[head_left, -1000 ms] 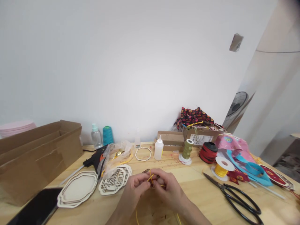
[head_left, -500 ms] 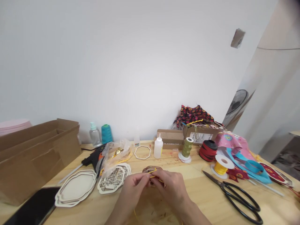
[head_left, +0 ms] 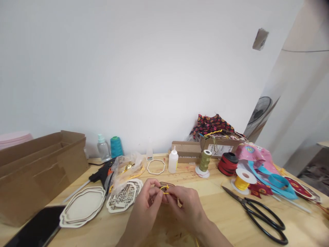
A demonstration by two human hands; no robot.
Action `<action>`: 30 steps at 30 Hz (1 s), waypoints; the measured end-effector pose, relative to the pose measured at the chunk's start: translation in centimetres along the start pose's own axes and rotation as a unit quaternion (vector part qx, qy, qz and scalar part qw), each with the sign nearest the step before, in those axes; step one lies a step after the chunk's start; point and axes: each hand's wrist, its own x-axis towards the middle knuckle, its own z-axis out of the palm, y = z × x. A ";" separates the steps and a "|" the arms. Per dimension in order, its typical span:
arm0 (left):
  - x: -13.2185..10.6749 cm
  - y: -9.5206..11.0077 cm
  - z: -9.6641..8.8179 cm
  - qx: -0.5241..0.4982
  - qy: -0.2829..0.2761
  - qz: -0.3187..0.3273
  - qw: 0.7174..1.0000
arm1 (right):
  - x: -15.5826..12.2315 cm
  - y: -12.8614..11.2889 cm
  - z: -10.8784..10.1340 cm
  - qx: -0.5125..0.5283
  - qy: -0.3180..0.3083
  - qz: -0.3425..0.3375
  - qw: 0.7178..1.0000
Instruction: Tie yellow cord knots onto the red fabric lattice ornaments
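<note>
A looped yellow cord runs between my two hands at the middle of the table. My left hand pinches its left side between thumb and fingertips. From the other side my right hand grips the cord with closed fingers. Behind and beneath the fingers shows part of a small brownish piece with a curved rim; most of it is covered by my hands. A white squeeze bottle stands just beyond, beside a thin pale wooden frame.
Left lie pale wooden plates, lattice panels, a black glue gun, a phone and a cardboard box. Right are black-handled scissors, a yellow cord spool, a red spool and blue ribbon.
The yellow cord, earlier stretched nearly straight between my fingers, now forms a small loop. My left fingers have risen and curled behind it; my right hand has shifted slightly left.
</note>
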 end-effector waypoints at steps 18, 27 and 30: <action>0.4 -0.9 -0.6 0.167 0.061 0.012 0.984 | -0.2 0.8 1.0 -0.010 0.073 0.031 0.997; 0.4 -0.6 -0.6 0.121 0.062 0.007 0.991 | 0.0 0.5 0.8 0.009 0.068 0.060 0.996; 0.4 -0.5 -0.6 0.109 0.056 0.015 0.992 | 0.0 0.3 0.7 0.042 0.068 0.071 0.994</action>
